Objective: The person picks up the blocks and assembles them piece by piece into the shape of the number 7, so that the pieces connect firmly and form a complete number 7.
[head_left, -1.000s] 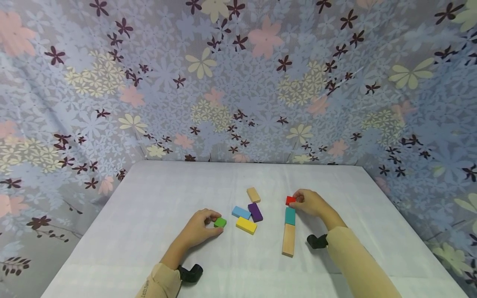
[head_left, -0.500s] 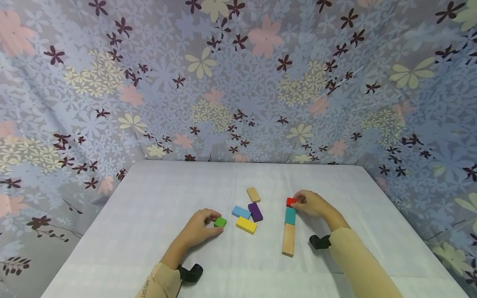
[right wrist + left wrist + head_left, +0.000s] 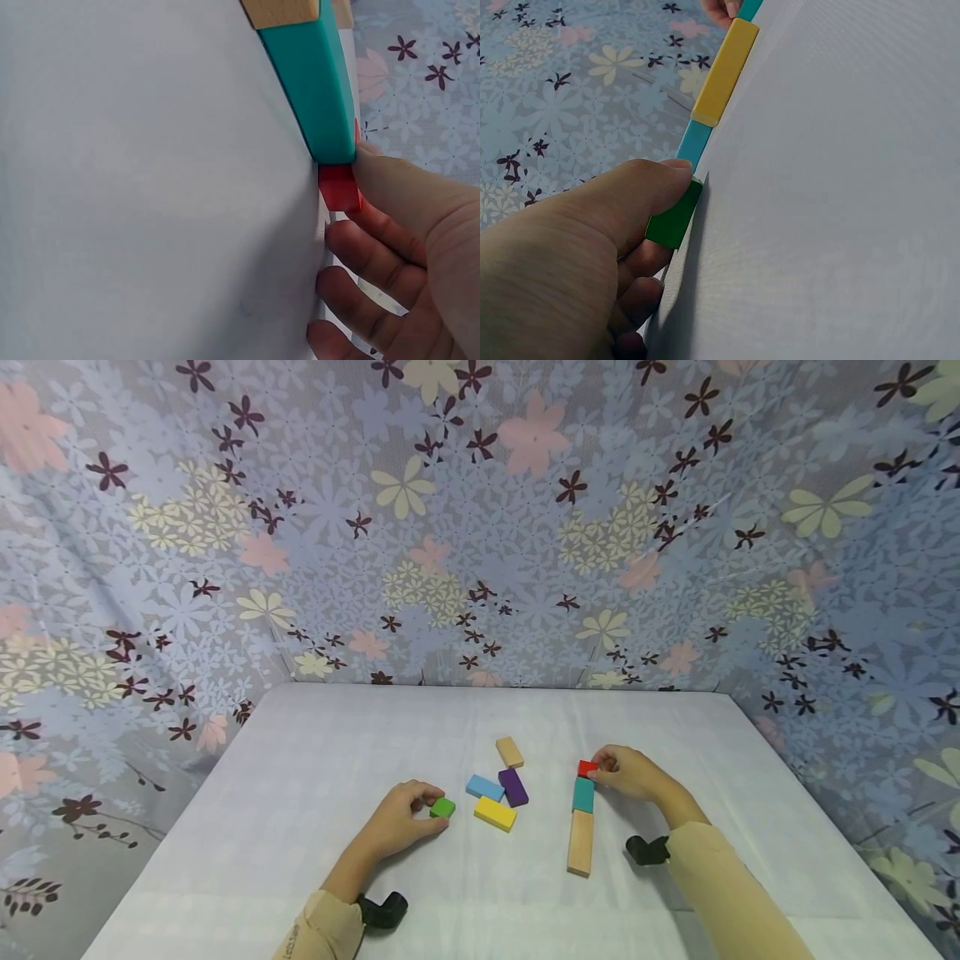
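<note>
My left hand (image 3: 403,820) pinches a small green block (image 3: 442,808) between thumb and fingers, low at the table, left of the loose blocks. In the left wrist view the thumb lies along the green block (image 3: 675,217). On the right, my right hand (image 3: 632,772) pinches a small red block (image 3: 587,768) at the far end of a teal block (image 3: 583,795). The right wrist view has the red block (image 3: 340,187) right at the teal block's end, partly hidden by the thumb. A long plain wooden block (image 3: 580,843) continues the row toward me.
Between the hands lie a light blue block (image 3: 485,788), a purple block (image 3: 513,787) and a yellow block (image 3: 495,814), close together. A short plain wooden block (image 3: 509,752) lies farther back. The white-covered table (image 3: 337,718) ends at a flowered cloth (image 3: 480,527).
My right hand has shifted slightly toward me and to the right with the red block, closing its gap to the teal block. The left hand and green block have stayed put.
</note>
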A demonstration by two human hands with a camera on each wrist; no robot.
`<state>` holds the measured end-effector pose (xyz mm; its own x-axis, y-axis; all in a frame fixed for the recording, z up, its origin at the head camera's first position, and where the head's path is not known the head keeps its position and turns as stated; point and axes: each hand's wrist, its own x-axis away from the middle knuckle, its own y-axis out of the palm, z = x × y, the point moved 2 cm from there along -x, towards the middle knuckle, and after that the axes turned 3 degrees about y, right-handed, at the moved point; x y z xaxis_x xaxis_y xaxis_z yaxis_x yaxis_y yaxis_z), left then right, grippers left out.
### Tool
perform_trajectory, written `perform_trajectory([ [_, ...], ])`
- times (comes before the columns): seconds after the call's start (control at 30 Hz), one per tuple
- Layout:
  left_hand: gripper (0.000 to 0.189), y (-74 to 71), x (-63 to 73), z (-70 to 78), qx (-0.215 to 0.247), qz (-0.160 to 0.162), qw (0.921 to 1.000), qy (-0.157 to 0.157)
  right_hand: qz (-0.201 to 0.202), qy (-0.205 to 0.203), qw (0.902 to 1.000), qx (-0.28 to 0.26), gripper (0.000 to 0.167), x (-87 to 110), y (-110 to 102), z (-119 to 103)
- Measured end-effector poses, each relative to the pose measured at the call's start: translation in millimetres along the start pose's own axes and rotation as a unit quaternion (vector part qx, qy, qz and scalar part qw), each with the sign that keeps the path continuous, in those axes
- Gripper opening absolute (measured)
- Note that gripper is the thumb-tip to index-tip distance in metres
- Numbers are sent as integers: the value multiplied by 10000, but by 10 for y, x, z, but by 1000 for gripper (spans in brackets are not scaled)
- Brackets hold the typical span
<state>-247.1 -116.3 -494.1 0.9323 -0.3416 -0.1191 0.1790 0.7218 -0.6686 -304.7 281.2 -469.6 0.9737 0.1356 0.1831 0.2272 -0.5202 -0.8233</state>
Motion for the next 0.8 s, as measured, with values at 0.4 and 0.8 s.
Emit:
perform_trajectory([
  [0.4,37,3,2,-20,-42,28,10000,70,-45,-51,9999,-155,23,24,18,-5],
  [0.8,36,9,-4,-25,-24,29,10000,49,-34,-177,9994,-280,27,19,11,4],
])
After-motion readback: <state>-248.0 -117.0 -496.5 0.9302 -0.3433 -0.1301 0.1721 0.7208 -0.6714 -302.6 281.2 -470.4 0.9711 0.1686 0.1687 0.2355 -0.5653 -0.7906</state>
